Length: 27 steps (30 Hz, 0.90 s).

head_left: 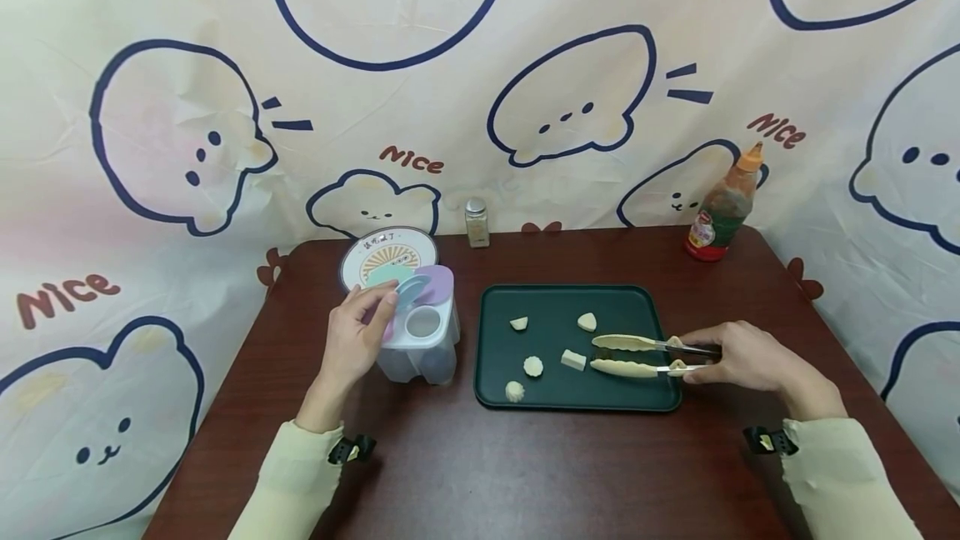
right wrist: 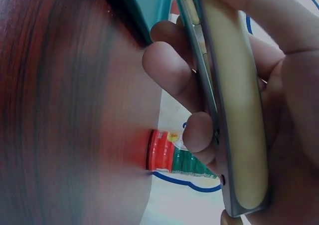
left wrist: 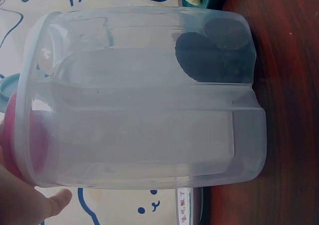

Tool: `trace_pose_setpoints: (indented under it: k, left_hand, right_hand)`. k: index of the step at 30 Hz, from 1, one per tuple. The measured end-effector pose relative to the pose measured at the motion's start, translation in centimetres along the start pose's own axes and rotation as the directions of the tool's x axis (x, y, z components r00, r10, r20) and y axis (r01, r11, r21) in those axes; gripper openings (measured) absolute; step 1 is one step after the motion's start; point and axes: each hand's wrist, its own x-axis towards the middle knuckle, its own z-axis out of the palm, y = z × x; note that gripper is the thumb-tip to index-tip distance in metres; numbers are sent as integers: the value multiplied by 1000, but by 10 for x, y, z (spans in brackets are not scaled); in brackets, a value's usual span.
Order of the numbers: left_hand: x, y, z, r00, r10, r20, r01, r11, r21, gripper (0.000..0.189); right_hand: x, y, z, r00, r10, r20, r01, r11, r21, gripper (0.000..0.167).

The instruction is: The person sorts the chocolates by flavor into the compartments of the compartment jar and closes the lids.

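My left hand [head_left: 358, 327] pinches the raised blue lid [head_left: 411, 290] of a clear plastic container [head_left: 420, 361]. Below that lid a round opening [head_left: 423, 322] is uncovered, while the purple lid [head_left: 435, 284] lies flat beside it. In the left wrist view the see-through container wall [left wrist: 134, 115] fills the middle, with a pink lid [left wrist: 12, 135] by the fingers. My right hand [head_left: 750, 365] grips cream-tipped tongs [head_left: 630, 343], their tips spread apart over the dark green tray [head_left: 577, 397]. Just left of the tips lies a white block-shaped piece [head_left: 573, 359], among several other small pale pieces.
Behind the container leans a round white printed plate [head_left: 352, 261]. A small glass shaker [head_left: 477, 223] stands at the table's back edge. Far right is a squeeze bottle [head_left: 723, 211] with an orange cap. A patterned cloth [head_left: 450, 115] hangs behind the brown table [head_left: 525, 473].
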Motion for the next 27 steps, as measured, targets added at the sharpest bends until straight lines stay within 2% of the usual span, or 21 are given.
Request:
trace_pose_setpoints:
  k: [9, 19, 27]
  left_hand:
    - [0, 1, 0, 1000, -4, -1, 4, 1000, 5, 22]
    - [0, 2, 0, 1000, -4, -1, 4, 1000, 10, 22]
    - [0, 1, 0, 1000, 3, 0, -3, 1000, 3, 22]
  right_hand:
    - [0, 2, 2, 1000, -7, -25, 7, 1000, -13, 55]
    - [-3, -7, -3, 996, 25, -83, -23, 999, 24, 61]
    - [-5, -20, -5, 990, -11, -143, 15, 1000, 26, 61]
